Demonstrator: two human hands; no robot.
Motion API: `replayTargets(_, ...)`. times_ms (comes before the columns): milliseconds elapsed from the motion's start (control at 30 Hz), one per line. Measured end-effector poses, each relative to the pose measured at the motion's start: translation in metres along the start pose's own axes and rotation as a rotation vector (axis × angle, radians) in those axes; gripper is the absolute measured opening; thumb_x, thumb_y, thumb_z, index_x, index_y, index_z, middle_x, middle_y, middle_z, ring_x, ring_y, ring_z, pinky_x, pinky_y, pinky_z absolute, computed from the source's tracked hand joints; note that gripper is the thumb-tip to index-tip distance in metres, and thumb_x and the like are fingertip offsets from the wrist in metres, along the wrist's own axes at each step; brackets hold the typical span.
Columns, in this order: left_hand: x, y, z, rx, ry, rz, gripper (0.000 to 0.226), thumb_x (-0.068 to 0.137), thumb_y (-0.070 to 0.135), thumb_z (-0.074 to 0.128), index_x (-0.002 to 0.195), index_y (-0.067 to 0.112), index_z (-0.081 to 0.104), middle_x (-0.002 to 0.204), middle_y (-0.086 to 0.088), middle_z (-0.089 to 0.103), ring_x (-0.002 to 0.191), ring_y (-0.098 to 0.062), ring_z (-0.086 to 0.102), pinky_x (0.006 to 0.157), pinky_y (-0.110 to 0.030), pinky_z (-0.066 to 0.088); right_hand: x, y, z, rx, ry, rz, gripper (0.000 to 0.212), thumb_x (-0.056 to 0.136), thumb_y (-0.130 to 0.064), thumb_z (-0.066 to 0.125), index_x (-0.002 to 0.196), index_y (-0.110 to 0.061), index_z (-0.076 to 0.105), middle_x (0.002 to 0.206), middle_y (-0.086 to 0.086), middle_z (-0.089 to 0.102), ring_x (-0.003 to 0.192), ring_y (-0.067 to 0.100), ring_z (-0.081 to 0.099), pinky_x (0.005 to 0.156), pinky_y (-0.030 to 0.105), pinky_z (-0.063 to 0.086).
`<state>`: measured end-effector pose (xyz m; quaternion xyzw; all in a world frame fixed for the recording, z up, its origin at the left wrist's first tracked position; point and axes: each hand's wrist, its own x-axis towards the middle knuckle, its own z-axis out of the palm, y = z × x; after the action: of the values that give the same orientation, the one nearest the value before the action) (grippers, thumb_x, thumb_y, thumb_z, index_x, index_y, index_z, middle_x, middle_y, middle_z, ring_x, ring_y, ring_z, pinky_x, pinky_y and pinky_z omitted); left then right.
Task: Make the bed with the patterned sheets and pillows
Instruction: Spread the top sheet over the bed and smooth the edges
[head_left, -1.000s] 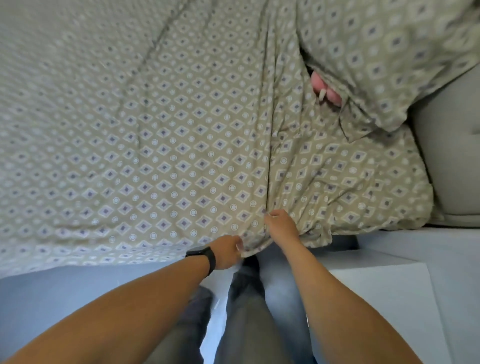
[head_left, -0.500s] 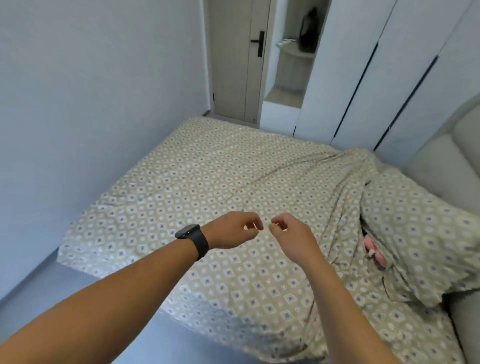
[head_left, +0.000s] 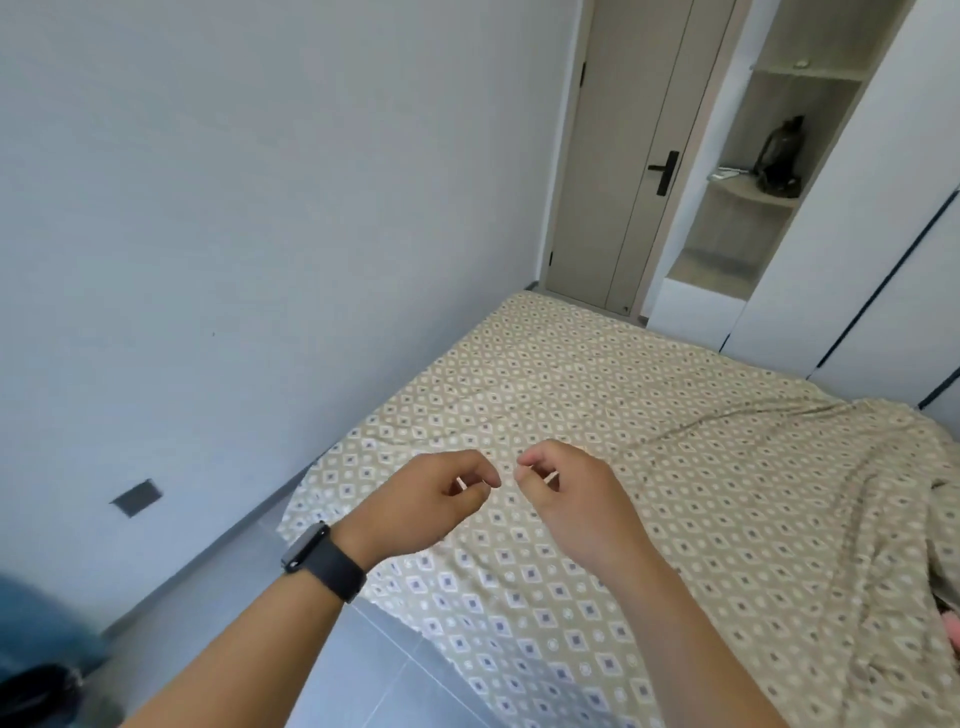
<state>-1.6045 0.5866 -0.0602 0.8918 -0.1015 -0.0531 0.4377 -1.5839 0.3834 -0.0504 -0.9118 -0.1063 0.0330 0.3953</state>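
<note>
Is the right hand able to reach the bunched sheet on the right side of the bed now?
Probably yes: the right hand holds nothing, and only flat sheet lies between it and the bunched sheet.

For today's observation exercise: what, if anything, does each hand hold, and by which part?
Nothing. The left hand and right hand hover, fingers loosely curled, above the beige diamond-patterned sheet, gripping no fabric.
</note>
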Motion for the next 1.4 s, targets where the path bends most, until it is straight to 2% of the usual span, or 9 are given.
replayTargets(300,0.014,-0.075,-0.130,-0.028,0.119,0.015,0.013,0.100,0.021,0.060,0.106,0.026,0.071,0.080,0.026,0.063,0.058,0.000,0.052,0.060,-0.010,0.041,0.101,-0.088,0.095,-0.016,-0.025,-0.111,0.010,0.097,-0.041,0.059,0.098,-0.036,0.067,0.091,-0.020,0.067,0.079,0.002,0.062,0.077,0.033,0.056)
replayTargets(567,0.047,-0.154,-0.268,0.057,0.158,-0.068,0.015,0.100,0.024,0.060,0.100,0.035,0.069,0.084,0.015,0.069,0.061,-0.011,0.054,0.062,-0.018,0.046,0.228,-0.176,0.181,-0.003,-0.115,-0.212,0.012,0.099,-0.039,0.058,0.103,-0.034,0.068,0.095,-0.020,0.066,0.081,0.001,0.061,0.080,0.034,0.055)
replayTargets(667,0.064,-0.190,-0.317,0.037,0.219,-0.098,0.016,0.100,0.023,0.060,0.099,0.036,0.069,0.088,0.019,0.069,0.067,-0.014,0.060,0.066,-0.020,0.049,0.269,-0.203,0.206,-0.025,-0.134,-0.197,0.012,0.099,-0.040,0.057,0.102,-0.035,0.067,0.095,-0.021,0.065,0.081,0.001,0.061,0.080,0.033,0.055)
replayTargets(733,0.078,-0.217,-0.343,-0.038,0.227,-0.111,0.016,0.099,0.022,0.061,0.099,0.035,0.070,0.089,0.013,0.069,0.076,-0.022,0.064,0.072,-0.028,0.052,0.296,-0.214,0.219,-0.026,-0.113,-0.180,0.011,0.099,-0.042,0.057,0.101,-0.036,0.066,0.094,-0.022,0.065,0.082,0.002,0.061,0.080,0.032,0.055)
replayTargets(800,0.095,-0.241,-0.362,-0.080,0.209,-0.110,0.016,0.099,0.022,0.061,0.098,0.035,0.071,0.090,0.010,0.070,0.082,-0.023,0.066,0.077,-0.028,0.053,0.321,-0.222,0.228,-0.039,-0.075,-0.151,0.010,0.099,-0.041,0.057,0.100,-0.037,0.067,0.093,-0.023,0.065,0.083,0.001,0.060,0.081,0.032,0.055)
replayTargets(1000,0.169,-0.313,-0.424,-0.050,-0.023,-0.022,0.017,0.100,0.022,0.059,0.096,0.035,0.069,0.084,0.018,0.069,0.075,-0.003,0.064,0.070,-0.014,0.049,0.371,-0.245,0.274,-0.071,0.071,0.035,0.010,0.099,-0.040,0.057,0.095,-0.039,0.065,0.092,-0.022,0.065,0.084,0.001,0.061,0.079,0.033,0.055)
replayTargets(1200,0.266,-0.327,-0.444,-0.026,-0.262,0.140,0.017,0.099,0.024,0.059,0.094,0.036,0.069,0.082,0.007,0.070,0.067,-0.007,0.060,0.066,-0.027,0.051,0.368,-0.243,0.287,-0.045,0.317,0.249,0.007,0.097,-0.041,0.059,0.096,-0.041,0.066,0.092,-0.024,0.065,0.087,-0.001,0.061,0.077,0.026,0.053)
replayTargets(1333,0.302,-0.299,-0.420,-0.052,-0.483,0.268,0.014,0.098,0.028,0.060,0.097,0.040,0.069,0.086,0.004,0.070,0.079,-0.024,0.064,0.077,-0.042,0.054,0.353,-0.227,0.287,-0.047,0.433,0.397,0.008,0.097,-0.039,0.060,0.091,-0.042,0.065,0.093,-0.027,0.064,0.088,0.000,0.061,0.077,0.028,0.052)
replayTargets(1400,0.327,-0.285,-0.410,-0.045,-0.520,0.350,0.013,0.098,0.029,0.060,0.097,0.039,0.069,0.086,0.006,0.070,0.080,-0.023,0.065,0.079,-0.044,0.054,0.361,-0.216,0.281,-0.026,0.525,0.461,0.008,0.098,-0.037,0.060,0.094,-0.041,0.067,0.093,-0.027,0.065,0.088,-0.001,0.061,0.077,0.029,0.053)
